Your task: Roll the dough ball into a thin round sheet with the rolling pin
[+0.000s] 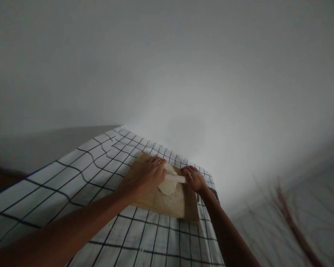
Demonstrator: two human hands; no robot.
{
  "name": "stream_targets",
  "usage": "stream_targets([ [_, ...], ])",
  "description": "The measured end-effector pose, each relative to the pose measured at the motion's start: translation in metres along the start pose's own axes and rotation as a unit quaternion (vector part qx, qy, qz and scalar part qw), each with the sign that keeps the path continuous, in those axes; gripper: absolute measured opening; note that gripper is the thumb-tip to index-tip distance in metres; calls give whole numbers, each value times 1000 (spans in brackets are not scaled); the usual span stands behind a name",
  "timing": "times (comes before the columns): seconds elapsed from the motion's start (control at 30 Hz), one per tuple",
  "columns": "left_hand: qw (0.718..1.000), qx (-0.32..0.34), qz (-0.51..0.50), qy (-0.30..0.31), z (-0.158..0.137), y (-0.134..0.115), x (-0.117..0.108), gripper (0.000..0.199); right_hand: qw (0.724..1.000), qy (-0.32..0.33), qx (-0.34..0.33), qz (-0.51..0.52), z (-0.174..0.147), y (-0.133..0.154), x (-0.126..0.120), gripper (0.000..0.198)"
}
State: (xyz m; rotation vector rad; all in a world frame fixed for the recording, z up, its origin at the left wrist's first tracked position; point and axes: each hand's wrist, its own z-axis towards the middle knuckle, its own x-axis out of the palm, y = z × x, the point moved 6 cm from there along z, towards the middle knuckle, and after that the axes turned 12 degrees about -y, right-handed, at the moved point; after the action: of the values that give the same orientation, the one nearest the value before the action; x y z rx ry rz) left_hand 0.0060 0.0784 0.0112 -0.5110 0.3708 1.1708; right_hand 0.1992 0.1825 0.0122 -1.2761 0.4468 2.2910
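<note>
A pale rolling pin (pixel 176 178) lies across a flat round of dough (pixel 167 188) on a wooden board (pixel 164 205). My left hand (pixel 153 171) is closed over the pin's left end, and my right hand (pixel 194 178) is closed over its right end. The pin's ends are hidden under my fingers. Dough shows on both the near and far side of the pin, between my hands.
The board rests on a table covered with a white cloth with black grid lines (pixel 144 237). A plain pale wall (pixel 167 74) rises behind the table. Something dark (pixel 214 193) sits at the table's right edge. Thin brown branches (pixel 288 213) stand at the lower right.
</note>
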Motion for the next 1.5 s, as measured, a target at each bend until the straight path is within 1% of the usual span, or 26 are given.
stream_targets([
  [0.1, 1000, 9, -9, 0, 2, -2, 2, 26, 999, -9, 32, -6, -10, 1, 3, 44],
  [0.23, 1000, 28, 3, 4, 2, -4, 5, 22, 997, -27, 70, -13, -20, 6, 3, 44],
  [0.33, 999, 34, 7, 22, 2, -6, 4, 23, 995, -38, 92, -25, -26, 10, 0, 45],
  [0.47, 995, 78, 9, 61, -1, -8, 6, 26, 993, -47, 110, -22, -36, 19, -6, 45],
  [0.6, 995, 81, -1, 53, -4, -5, 10, 29, 986, -79, 145, -12, -47, 30, -15, 46],
  [0.7, 994, 88, -15, 56, -7, -6, 11, 31, 985, -84, 148, -12, -54, 41, -20, 45],
  [0.83, 993, 100, -27, 56, -11, -5, 7, 34, 987, -95, 132, -12, -64, 57, -26, 43],
  [0.97, 988, 133, -30, 66, -13, -1, 14, 33, 984, -111, 139, -12, -77, 70, -29, 38],
  [1.07, 991, 102, -47, 68, -9, 6, 20, 33, 981, -120, 151, -24, -85, 82, -30, 32],
  [1.13, 993, 77, -63, 60, -8, 9, 18, 35, 976, -130, 170, -45, -89, 89, -32, 29],
  [1.23, 993, 64, -82, 54, -10, 6, 11, 37, 964, -134, 211, -90, -93, 97, -34, 32],
  [1.3, 993, 58, -90, 56, -12, 4, 7, 38, 962, -121, 218, -111, -91, 99, -35, 35],
  [1.4, 993, 32, -98, 63, -12, 3, 5, 40, 963, -102, 213, -128, -85, 95, -38, 35],
  [1.5, 993, 1, -105, 62, -9, 2, 2, 38, 959, -83, 235, -137, -74, 82, -41, 40],
])
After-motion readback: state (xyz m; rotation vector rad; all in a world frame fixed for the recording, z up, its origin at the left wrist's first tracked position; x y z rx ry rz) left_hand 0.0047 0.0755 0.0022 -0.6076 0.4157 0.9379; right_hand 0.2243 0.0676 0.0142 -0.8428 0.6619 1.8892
